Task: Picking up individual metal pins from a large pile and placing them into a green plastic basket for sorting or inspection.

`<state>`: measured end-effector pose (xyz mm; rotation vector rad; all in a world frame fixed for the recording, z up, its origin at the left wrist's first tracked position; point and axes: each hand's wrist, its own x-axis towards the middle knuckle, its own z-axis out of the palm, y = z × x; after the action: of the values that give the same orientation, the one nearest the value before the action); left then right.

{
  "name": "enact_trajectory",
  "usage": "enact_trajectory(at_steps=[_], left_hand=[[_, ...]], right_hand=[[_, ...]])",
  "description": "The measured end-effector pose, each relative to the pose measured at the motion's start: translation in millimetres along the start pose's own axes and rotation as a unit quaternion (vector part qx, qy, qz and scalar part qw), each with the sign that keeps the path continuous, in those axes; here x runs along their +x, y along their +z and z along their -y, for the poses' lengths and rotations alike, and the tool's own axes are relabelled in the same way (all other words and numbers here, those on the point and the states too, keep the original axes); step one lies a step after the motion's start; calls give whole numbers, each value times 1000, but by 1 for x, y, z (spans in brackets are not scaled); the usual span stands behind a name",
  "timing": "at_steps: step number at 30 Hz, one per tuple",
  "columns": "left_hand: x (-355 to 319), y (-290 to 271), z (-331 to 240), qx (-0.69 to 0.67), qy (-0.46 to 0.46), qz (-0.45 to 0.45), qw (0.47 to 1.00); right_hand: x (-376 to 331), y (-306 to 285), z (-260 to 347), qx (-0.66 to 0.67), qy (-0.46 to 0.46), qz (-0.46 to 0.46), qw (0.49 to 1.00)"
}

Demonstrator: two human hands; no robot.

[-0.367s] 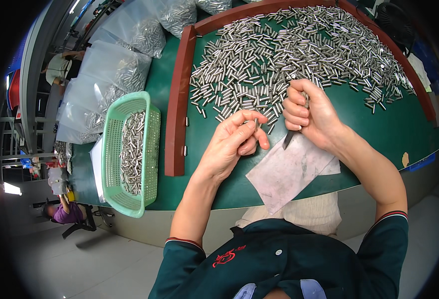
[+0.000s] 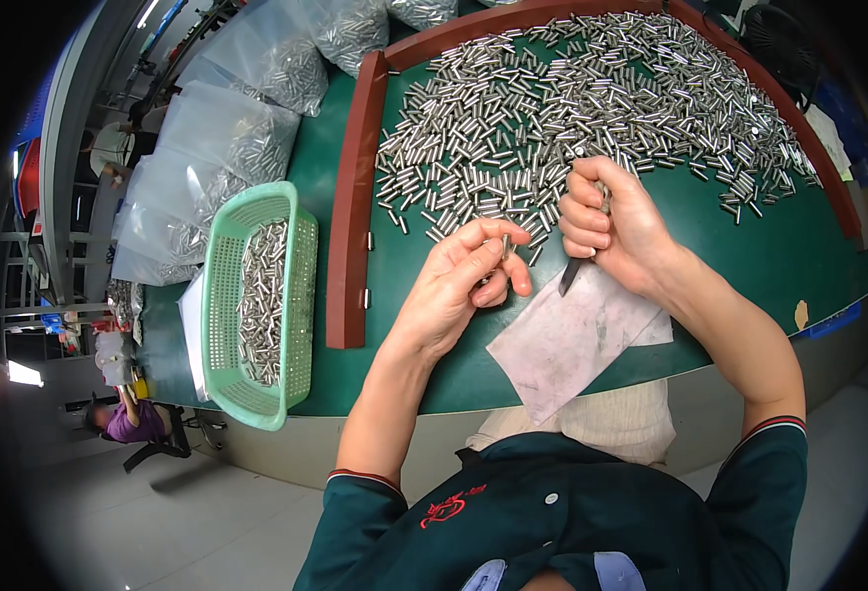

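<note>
Between the thumb and fingertips of my left hand (image 2: 466,271) is a small metal pin (image 2: 506,245), held roughly upright. My right hand (image 2: 613,223) is closed in a fist around a slim tool, whose dark, flat end (image 2: 570,277) sticks out below the fingers. The rest of that tool is mostly hidden in the fist. Just beyond both hands spreads a wide heap of loose shiny metal pins (image 2: 493,118) on the green tabletop (image 2: 424,369). A stained pale cloth or paper sheet (image 2: 562,340) lies below my right hand.
A dark red wooden rail (image 2: 348,236) bounds the heap on the left, with similar rails behind and at right. Left of it stands a green plastic basket (image 2: 299,325) holding more pins. Clear bags of pins (image 2: 183,187) line the far left. A seated person (image 2: 136,422) is farther off.
My left fingers and the pin have shifted very slightly. My right hand and the tool stay where they were. A person in the left background has moved a little.
</note>
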<state>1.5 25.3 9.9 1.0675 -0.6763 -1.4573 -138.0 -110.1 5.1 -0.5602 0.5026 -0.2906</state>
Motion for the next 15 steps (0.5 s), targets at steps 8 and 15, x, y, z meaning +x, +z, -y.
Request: enact_trajectory(at_steps=[8, 15], left_hand=[[1, -1, 1, -14, 9, 2, 1000], [0, -2, 3, -19, 12, 0, 1000]], right_hand=[[0, 0, 0, 2, 2, 3, 1000], [1, -2, -1, -2, 3, 6, 1000]])
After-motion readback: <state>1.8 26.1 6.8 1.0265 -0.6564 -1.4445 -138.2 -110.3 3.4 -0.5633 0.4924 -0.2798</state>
